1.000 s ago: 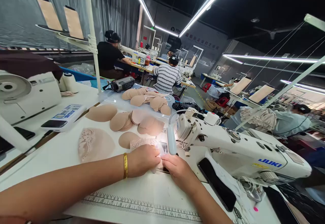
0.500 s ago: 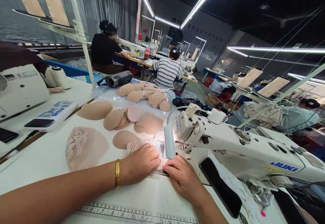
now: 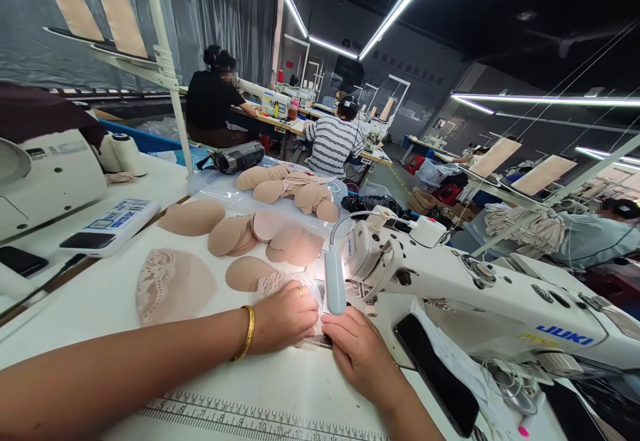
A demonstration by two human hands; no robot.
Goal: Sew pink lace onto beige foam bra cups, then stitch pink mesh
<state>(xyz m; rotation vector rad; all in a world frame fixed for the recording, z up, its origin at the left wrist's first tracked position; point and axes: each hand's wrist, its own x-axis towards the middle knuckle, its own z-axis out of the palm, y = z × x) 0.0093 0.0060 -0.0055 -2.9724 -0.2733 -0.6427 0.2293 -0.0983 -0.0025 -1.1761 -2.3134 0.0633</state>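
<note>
Lying at the needle of the sewing machine, the lace piece looks light, soft and floppy, best held at its edges; the left hand curls its fingers onto it, the right hand presses with flat fingers.

Left hand and right hand press a lace-edged cup flat on the desk at the sewing machine, beside its lamp; tan cups lie beyond
</note>
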